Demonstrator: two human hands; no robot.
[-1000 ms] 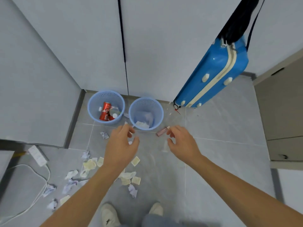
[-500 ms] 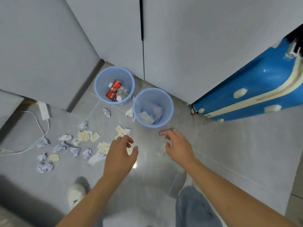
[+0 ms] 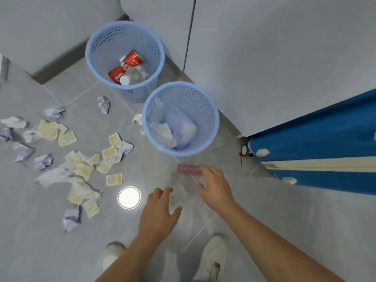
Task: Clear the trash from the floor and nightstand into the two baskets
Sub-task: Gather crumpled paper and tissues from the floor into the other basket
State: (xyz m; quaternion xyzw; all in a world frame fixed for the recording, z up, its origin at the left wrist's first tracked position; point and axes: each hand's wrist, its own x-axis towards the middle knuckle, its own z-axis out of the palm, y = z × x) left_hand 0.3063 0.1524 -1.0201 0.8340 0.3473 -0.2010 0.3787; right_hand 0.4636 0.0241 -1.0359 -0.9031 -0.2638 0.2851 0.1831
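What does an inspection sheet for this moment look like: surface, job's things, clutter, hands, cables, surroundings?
Surface: grey tiled floor, with a round light glare.
Job's things: far basket holds a red can and a bottle; near basket holds wrappers; pink tube on the floor.
Clutter: crumpled papers and yellowish packets scattered on the floor.
Hands: left hand open, holding nothing; right hand open, reaching by the tube, no grip.
Cables: nothing seen.
Surroundings: grey cabinet doors, blue suitcase, white shoes.
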